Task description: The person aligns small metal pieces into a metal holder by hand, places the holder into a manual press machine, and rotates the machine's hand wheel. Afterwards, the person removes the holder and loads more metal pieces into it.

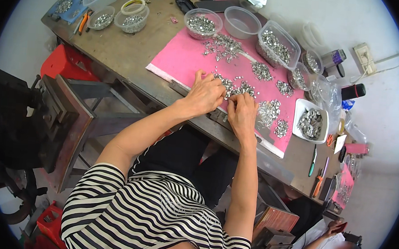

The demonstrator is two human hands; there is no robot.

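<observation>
My left hand [205,93] rests low over the near edge of a pink mat [176,53], its fingers curled in and its thumb side toward the right hand. Close beside it, my right hand [243,110] has its fingertips pinched together. Whatever either hand holds is too small or hidden to make out. Just beyond the fingertips lies a pile of small silvery metal pieces [244,88]. A heap of longer shiny pieces [269,112] sits to the right of my right hand. Under my hands, a dark metal block [218,118] lies along the table's front edge.
Clear plastic tubs of metal pieces, including a bowl [203,24] and a rectangular box [279,44], line the back. A white tray [311,120] stands right; orange-handled pliers [318,183] lie beyond. A red stool [67,64] is at left. Another person [329,247] sits lower right.
</observation>
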